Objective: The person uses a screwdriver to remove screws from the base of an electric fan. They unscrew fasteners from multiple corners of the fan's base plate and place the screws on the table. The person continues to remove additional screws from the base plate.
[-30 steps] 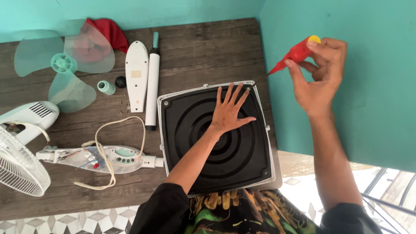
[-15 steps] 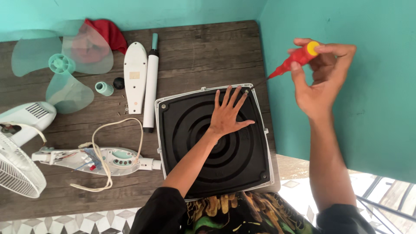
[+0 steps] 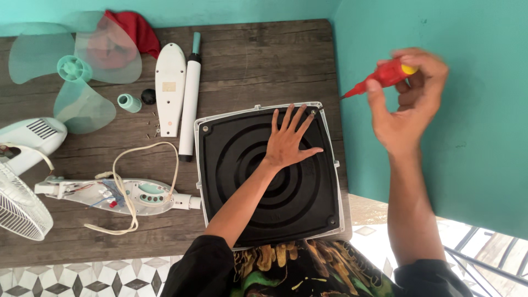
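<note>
Grip, right hand point(image 3: 410, 104): closed on my red screwdriver point(image 3: 379, 77), upper right.
Left hand point(image 3: 289, 140): flat, fingers spread, pressing black fan base point(image 3: 264, 220).
Handling: base looks stiff, heavy; hold its rim.

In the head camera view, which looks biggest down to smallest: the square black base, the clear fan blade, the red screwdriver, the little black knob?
1. Square black base
2. Clear fan blade
3. Red screwdriver, though it is raised nearer the camera
4. Black knob

- clear fan blade point(image 3: 71, 71) at the table's far left
- red cloth point(image 3: 135, 30) behind it
- white tube point(image 3: 190, 102) beside a white cover point(image 3: 169, 88)
- wire guard point(image 3: 19, 209) at the left edge
</note>
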